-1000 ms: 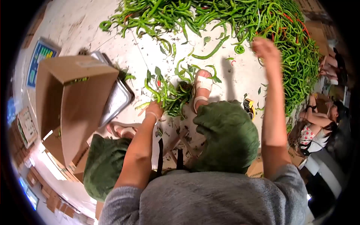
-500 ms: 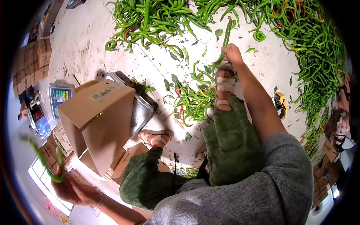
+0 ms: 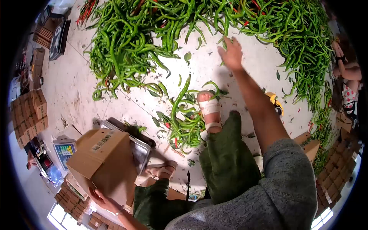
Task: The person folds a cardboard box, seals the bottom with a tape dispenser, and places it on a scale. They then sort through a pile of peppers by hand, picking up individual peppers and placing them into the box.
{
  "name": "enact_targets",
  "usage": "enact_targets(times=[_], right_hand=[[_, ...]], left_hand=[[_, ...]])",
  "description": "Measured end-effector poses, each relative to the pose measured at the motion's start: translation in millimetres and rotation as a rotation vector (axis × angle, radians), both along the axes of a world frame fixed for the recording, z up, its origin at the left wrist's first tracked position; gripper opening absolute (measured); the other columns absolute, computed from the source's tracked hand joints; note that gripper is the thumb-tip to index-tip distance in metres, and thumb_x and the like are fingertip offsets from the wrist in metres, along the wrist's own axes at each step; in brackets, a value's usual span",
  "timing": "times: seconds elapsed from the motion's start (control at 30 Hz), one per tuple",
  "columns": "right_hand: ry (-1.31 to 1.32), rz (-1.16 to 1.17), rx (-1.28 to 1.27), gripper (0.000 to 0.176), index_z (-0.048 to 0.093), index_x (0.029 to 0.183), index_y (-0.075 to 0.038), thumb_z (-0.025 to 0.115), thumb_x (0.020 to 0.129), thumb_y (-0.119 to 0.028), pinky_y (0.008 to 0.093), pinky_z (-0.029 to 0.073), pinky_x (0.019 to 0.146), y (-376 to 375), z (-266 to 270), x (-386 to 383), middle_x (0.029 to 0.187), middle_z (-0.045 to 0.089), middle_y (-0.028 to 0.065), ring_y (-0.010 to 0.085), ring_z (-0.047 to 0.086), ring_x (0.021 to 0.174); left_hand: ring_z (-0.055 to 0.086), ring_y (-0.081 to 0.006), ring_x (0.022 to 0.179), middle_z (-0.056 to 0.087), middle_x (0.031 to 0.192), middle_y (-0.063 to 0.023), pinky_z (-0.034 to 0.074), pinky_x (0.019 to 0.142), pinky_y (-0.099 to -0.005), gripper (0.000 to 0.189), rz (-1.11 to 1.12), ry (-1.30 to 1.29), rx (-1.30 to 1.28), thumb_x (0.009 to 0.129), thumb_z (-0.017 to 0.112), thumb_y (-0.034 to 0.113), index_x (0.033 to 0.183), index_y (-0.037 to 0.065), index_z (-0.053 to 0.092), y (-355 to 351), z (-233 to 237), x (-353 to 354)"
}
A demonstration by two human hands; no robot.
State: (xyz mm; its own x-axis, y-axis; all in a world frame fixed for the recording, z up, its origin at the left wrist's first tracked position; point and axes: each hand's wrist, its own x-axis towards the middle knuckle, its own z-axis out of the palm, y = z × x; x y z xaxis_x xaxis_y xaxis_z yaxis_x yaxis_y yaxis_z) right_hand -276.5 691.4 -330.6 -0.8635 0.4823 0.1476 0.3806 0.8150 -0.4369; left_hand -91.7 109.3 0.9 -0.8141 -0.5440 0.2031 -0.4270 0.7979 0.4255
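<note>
My right hand [image 3: 232, 54] is open with fingers spread, its fingertips right at the near edge of the big heap of green chili peppers [image 3: 168, 28]. A long green chili pepper [image 3: 177, 103] overlaps a small pile of peppers [image 3: 189, 130] beside my sandalled foot [image 3: 209, 109]. At the lower left, my left hand [image 3: 103, 201] holds nothing, its fingers apart at the near edge of a cardboard box [image 3: 97, 161]. The box stands on a metal scale platform [image 3: 141, 153]; its inside is hidden from here.
The scale's keypad display [image 3: 64, 150] stands left of the box. More peppers [image 3: 306, 46] run along the right side, near another person's arm [image 3: 348, 72]. A yellow tape dispenser [image 3: 273, 100] lies right of my forearm. Stacked cartons [image 3: 30, 117] stand at the far left.
My right hand has let go of its long chili pepper and moved up to the heap. My left hand has come down beside the box, without the green pepper it held. The view has shifted.
</note>
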Motion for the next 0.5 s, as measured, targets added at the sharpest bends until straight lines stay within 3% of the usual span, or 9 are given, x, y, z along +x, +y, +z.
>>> enact_targets(times=[0.03,0.07,0.13,0.2,0.27,0.33,0.4,0.5], right_hand=[[-0.221,-0.019,0.007,0.056,0.041,0.129,-0.028,0.061,0.077,-0.040,0.0494,0.036,0.093,15.7,1.8,-16.5,0.137,0.032,0.0146,0.0389,0.032,0.122],[-0.317,-0.007,0.002,0.058,0.040,0.130,-0.031,0.060,0.077,-0.044,0.0492,0.036,0.093,25.8,-3.4,-26.9,0.139,0.029,0.0129,0.0389,0.030,0.123],[-0.462,0.048,-0.141,0.058,0.040,0.130,-0.031,0.058,0.077,-0.046,0.0497,0.037,0.093,35.8,-22.5,-36.8,0.140,0.027,0.0111,0.0394,0.030,0.123],[-0.364,0.049,-0.076,0.045,0.052,0.120,-0.022,0.060,0.078,-0.036,0.0470,0.042,0.088,22.8,-29.2,-33.0,0.125,0.043,0.0116,0.0359,0.041,0.111],[-0.271,0.048,-0.077,0.039,0.056,0.112,-0.017,0.062,0.076,-0.029,0.0450,0.044,0.084,2.3,-40.3,-22.5,0.115,0.048,0.0118,0.0336,0.046,0.102],[-0.045,0.057,0.017,0.035,0.060,0.106,-0.015,0.065,0.072,-0.021,0.0425,0.045,0.079,-26.4,-71.6,0.7,0.105,0.050,0.0122,0.0322,0.049,0.096],[-0.148,0.140,-0.178,0.033,0.063,0.100,-0.014,0.067,0.067,-0.016,0.0414,0.044,0.075,-55.6,-41.5,29.8,0.094,0.049,0.0114,0.0313,0.049,0.090],[-0.020,0.237,-0.257,0.027,0.064,0.094,-0.012,0.066,0.066,-0.010,0.0400,0.043,0.072,-87.6,-17.2,72.3,0.086,0.048,0.0102,0.0305,0.049,0.084]], left_hand=[[0.044,-0.0242,0.117,0.043,0.130,-0.0148,0.033,0.099,-0.0333,0.044,-0.089,0.013,-0.031,0.093,0.046,0.026,0.127,-0.001,0.041,29.6,0.3,-11.1],[0.040,-0.0259,0.121,0.042,0.131,-0.0154,0.031,0.102,-0.0354,0.045,-0.182,-0.013,-0.030,0.093,0.046,0.025,0.129,0.000,0.039,60.1,1.6,-20.6],[0.036,-0.0262,0.124,0.040,0.133,-0.0155,0.025,0.104,-0.0369,0.043,-0.464,-0.114,-0.288,0.092,0.046,0.018,0.129,-0.001,0.038,109.4,0.8,-36.4],[0.033,-0.0275,0.126,0.038,0.135,-0.0164,0.023,0.105,-0.0384,0.044,-0.581,0.000,-0.068,0.090,0.047,0.016,0.130,-0.001,0.036,142.7,-17.4,-42.5],[0.032,-0.0284,0.127,0.035,0.136,-0.0183,0.023,0.105,-0.0388,0.046,-0.628,0.019,0.121,0.089,0.047,0.013,0.130,-0.001,0.035,179.1,-27.1,-45.7],[0.033,-0.0276,0.127,0.035,0.136,-0.0184,0.024,0.104,-0.0378,0.047,-0.704,-0.115,0.276,0.087,0.048,0.013,0.130,-0.002,0.036,198.8,-36.3,-48.0],[0.035,-0.0269,0.125,0.036,0.136,-0.0181,0.029,0.101,-0.0363,0.047,-0.751,-0.233,0.466,0.086,0.050,0.014,0.129,-0.002,0.038,209.6,-54.4,-48.4],[0.041,-0.0251,0.121,0.039,0.134,-0.0153,0.037,0.094,-0.0339,0.042,-0.744,-0.416,0.608,0.086,0.053,0.014,0.124,-0.001,0.044,227.4,-67.1,-58.2]])
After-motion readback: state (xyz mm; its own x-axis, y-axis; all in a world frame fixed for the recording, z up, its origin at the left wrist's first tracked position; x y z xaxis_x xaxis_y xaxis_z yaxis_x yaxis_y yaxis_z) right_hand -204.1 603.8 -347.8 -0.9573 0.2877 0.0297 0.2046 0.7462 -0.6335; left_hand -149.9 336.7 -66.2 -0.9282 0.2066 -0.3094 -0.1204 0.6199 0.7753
